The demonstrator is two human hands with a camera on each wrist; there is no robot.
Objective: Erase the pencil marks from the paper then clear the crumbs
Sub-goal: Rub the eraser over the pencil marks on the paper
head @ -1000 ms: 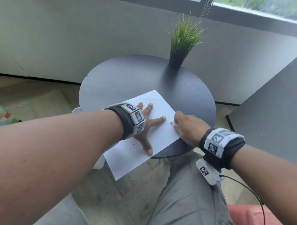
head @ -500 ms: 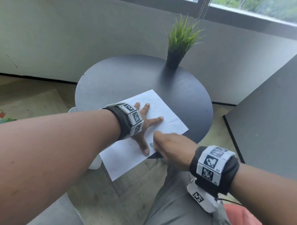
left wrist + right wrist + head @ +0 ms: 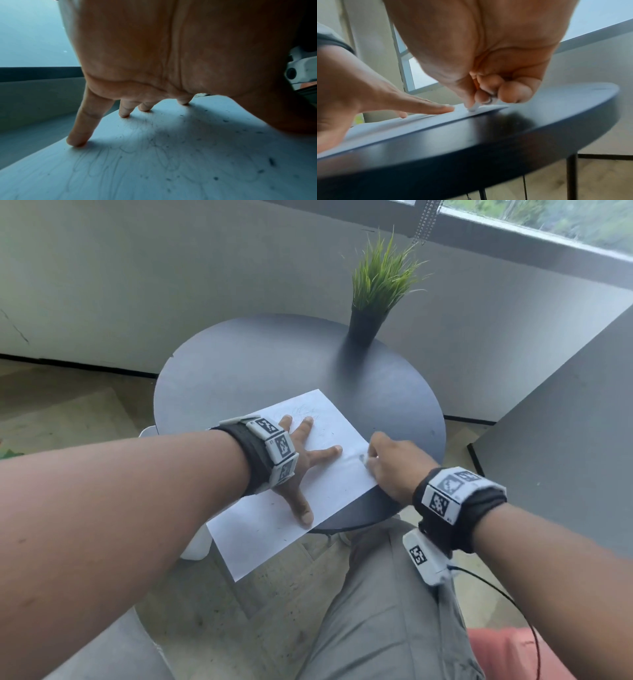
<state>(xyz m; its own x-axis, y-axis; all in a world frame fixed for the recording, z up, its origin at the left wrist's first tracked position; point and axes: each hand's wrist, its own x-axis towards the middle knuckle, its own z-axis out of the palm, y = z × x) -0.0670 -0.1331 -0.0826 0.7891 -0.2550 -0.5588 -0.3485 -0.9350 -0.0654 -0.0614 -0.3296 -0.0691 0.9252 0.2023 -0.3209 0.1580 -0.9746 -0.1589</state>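
White eraser [image 3: 474, 107] pinched by right hand [image 3: 394, 470]; left hand [image 3: 301, 463] splayed on paper [image 3: 339, 484].

Round dark table [image 3: 260, 364] stood before a pale wall [image 3: 171, 268]; potted grass plant [image 3: 380, 289] at its far edge; window [image 3: 548, 220] above; wood-toned floor [image 3: 68, 412].

Right hand [image 3: 488, 56] pinching small white eraser [image 3: 475, 107] against paper [image 3: 419, 121] on dark table [image 3: 505, 135].

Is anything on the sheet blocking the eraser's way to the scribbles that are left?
Yes. The left hand lies spread flat on the paper, between the eraser in the right hand and the scribbles near the far corner.
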